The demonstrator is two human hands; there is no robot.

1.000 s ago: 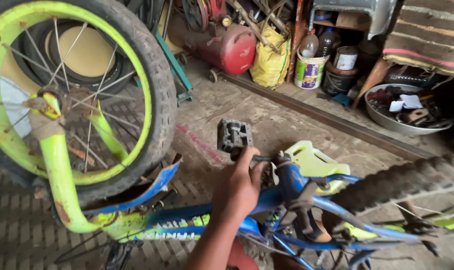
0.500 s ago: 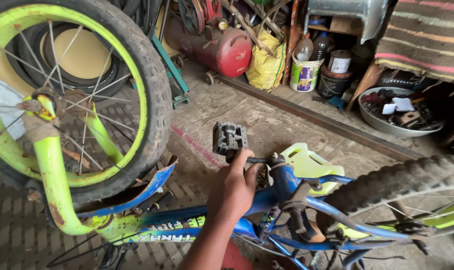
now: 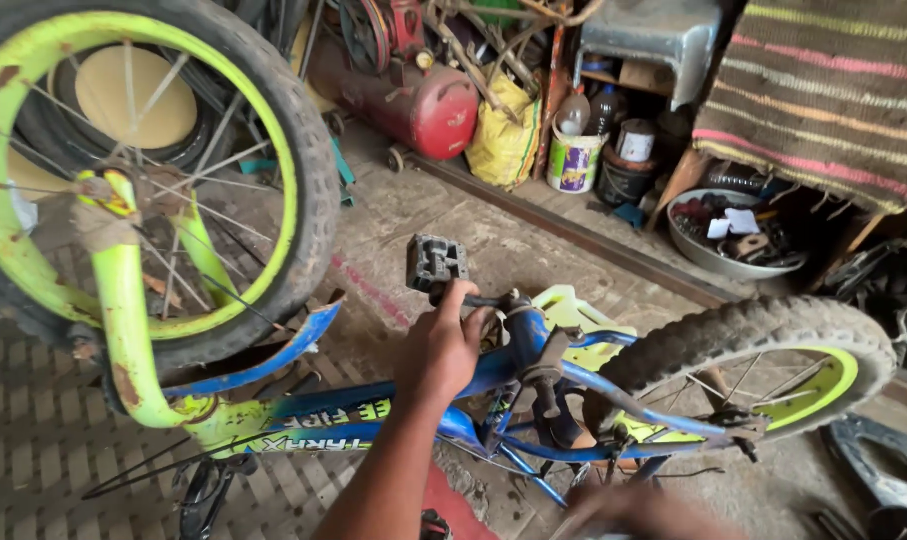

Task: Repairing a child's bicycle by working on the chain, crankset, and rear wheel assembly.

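- Left hand has its grip wrapped around the crank arm of the upturned bicycle, just below the black pedal.
- Crank looks stiff steel, possibly greasy; the knobbly pedal offers surer hold.
- Right hand, below the bicycle's rear wheel, is blurred; its grip cannot be told.

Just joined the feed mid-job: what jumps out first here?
An upside-down child's bicycle fills the view, its lime-green front wheel raised at upper left and its knobby rear wheel at lower right. In the middle the left hand grips the crank beside the black pedal. A red air compressor tank sits behind.
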